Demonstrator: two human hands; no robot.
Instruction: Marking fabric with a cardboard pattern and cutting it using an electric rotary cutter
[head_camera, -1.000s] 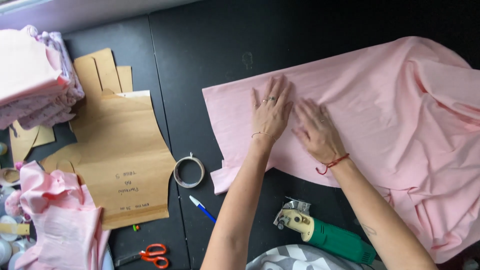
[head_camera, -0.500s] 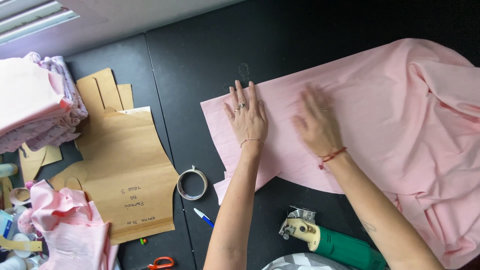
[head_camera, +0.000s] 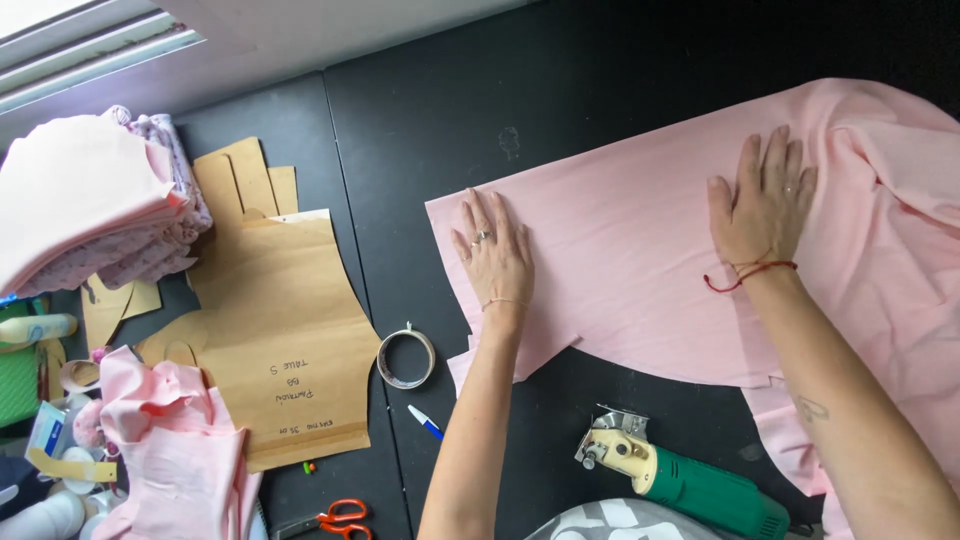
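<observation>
1. My left hand (head_camera: 497, 262) lies flat and open, fingers spread, pressing on the near-left corner of a large sheet of pale pink knit fabric (head_camera: 640, 250); it grips nothing
2. My right hand (head_camera: 765, 205) is equally flat and open, palm down further along the same cloth, where the smooth part meets loose folds
3. The two palms are well apart, which I judge keeps the layer taut and unwrinkled on the black worktable (head_camera: 560, 90)
4. Just below my left wrist sit a metal-edged roll of tape (head_camera: 405, 358) and a blue-tipped pen (head_camera: 426, 422)
5. Near my right forearm lies a green electric rotary fabric cutter (head_camera: 680, 478)
6. Well left of my left hand lie brown paper pattern pieces (head_camera: 280, 330) and a stack of folded pink cloth (head_camera: 85, 205)
7. No container shows clearly
</observation>
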